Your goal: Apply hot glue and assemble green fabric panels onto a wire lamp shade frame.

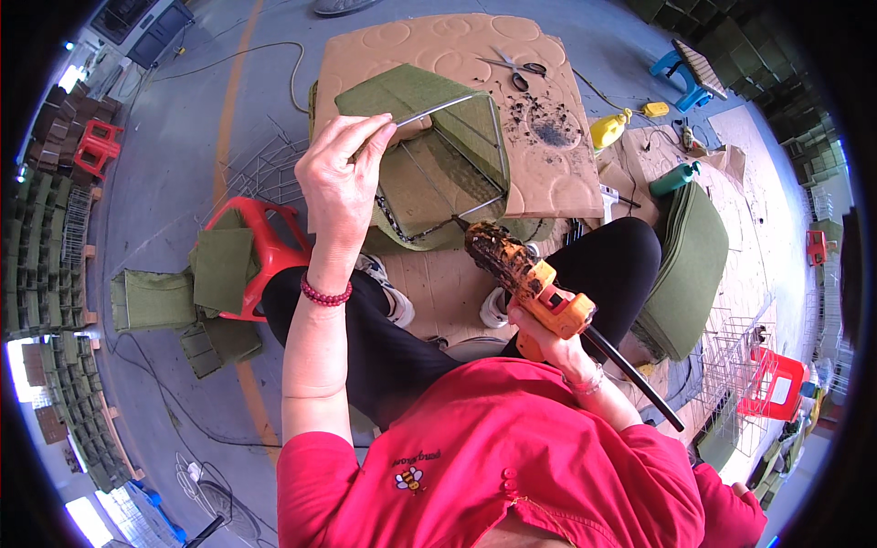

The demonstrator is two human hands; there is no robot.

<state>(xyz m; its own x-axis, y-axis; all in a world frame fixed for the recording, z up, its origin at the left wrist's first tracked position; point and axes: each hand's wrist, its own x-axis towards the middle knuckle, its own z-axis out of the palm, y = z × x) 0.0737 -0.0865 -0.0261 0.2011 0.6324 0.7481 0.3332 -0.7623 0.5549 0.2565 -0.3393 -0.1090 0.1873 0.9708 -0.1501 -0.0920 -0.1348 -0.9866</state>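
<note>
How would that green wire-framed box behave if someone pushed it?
The green box probably keeps its shape, since grey wire edges its rim. It is likely light for its size: its walls look thin and its inside hollow.

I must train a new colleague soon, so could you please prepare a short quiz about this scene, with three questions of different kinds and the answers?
1. Which hand holds the orange glue gun?
2. True or false: the scissors lie on the red stool.
3. What does the left hand pinch?
A) a yellow bottle
B) a wire frame
C) a green bottle

Key:
1. The right hand.
2. False; they lie on the brown cardboard.
3. B.
</note>
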